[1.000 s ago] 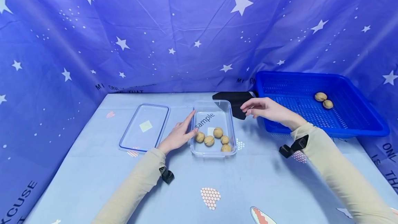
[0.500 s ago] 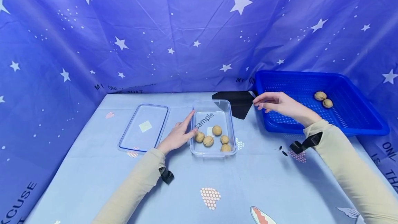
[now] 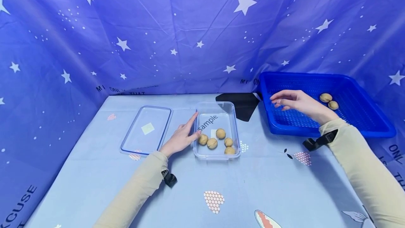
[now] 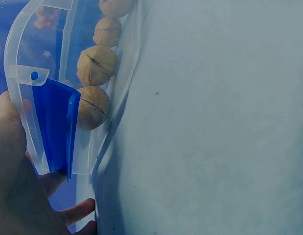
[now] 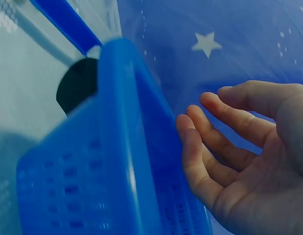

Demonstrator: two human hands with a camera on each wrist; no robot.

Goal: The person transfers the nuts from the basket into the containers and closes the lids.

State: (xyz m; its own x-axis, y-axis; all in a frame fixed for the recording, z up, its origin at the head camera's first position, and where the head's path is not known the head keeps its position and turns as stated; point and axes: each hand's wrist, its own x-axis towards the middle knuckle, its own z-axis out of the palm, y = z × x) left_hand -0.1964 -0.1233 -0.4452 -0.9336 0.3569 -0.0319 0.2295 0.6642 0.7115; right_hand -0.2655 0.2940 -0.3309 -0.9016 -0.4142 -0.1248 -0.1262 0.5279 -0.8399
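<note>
A clear plastic food container [image 3: 218, 157] stands uncovered on the table with several walnuts [image 3: 212, 143] in its near half. My left hand [image 3: 180, 138] rests along the container's left side, its fingers mostly straight against the wall; the left wrist view has the thumb at the rim. My right hand [image 3: 295, 102] hovers over the left part of a blue plastic basket [image 3: 329, 133], fingers loosely bent and nothing between them. Two more walnuts [image 3: 326, 97] lie in the basket, to the right of that hand. The right wrist view shows these fingers [image 5: 193, 156] just beside the basket's rim.
A clear lid [image 3: 158, 127] with a blue seal lies flat left of the container. Behind the table hangs a blue star-patterned curtain [image 3: 190, 20]. The dark shape [image 3: 240, 103] behind the container looks printed on the tablecloth.
My right hand has moved right, from beside the container to above the basket. One walnut in the container has shifted slightly. The left hand stays in place.
</note>
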